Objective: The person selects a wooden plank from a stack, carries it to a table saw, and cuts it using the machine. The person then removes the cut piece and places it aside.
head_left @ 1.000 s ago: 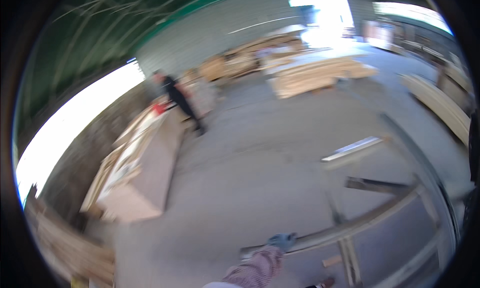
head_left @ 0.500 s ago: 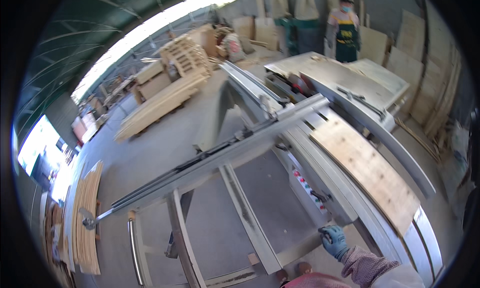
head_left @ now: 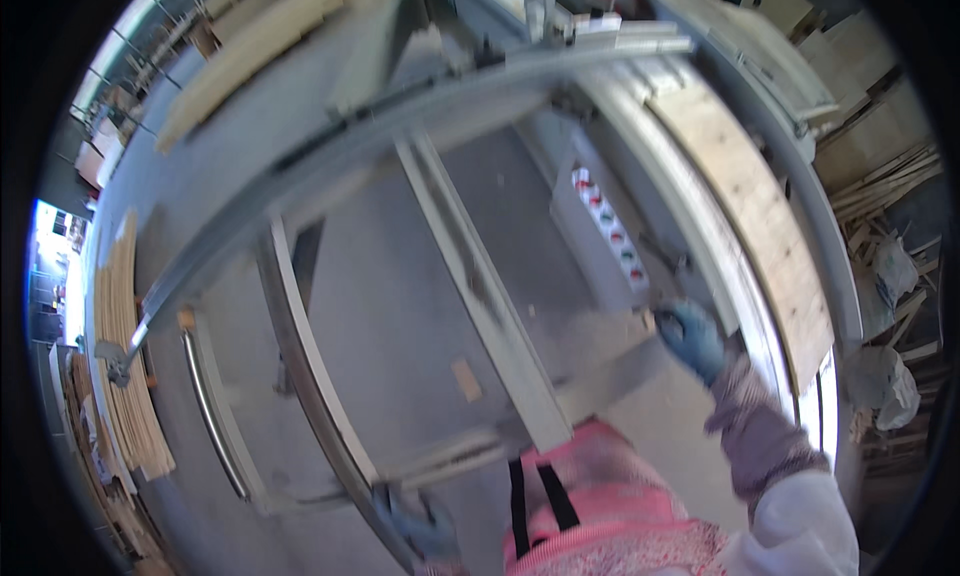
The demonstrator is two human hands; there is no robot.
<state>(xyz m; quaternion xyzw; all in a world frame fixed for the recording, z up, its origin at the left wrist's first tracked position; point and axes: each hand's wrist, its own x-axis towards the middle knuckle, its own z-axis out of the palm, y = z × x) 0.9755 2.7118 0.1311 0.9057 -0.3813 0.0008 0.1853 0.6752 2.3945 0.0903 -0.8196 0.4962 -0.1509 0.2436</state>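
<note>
My right hand (head_left: 690,338), in a blue-grey work glove, is at the right end of the near rail of a metal frame, below a control panel (head_left: 608,224) with a row of red and green buttons. Its fingers are curled; motion blur hides what they hold, if anything. At the lower edge my left hand (head_left: 418,524), gloved alike, is beside the near end of a metal crossbar (head_left: 300,351), fingers bent and apart, with nothing visible in them. A long plywood board (head_left: 745,211) lies on the table of a large saw-like machine to the right.
A long fence rail (head_left: 400,106) crosses the far side of the frame. Another crossbar (head_left: 480,276) and a shiny roller (head_left: 212,416) span it. Stacked boards (head_left: 130,366) stand at the left. Scrap strips and a white bag (head_left: 885,386) lie at the right.
The view has tilted downward, and the person at the back has mostly left it. My left hand has come into view at the lower edge. My right hand remains near the frame's end.
</note>
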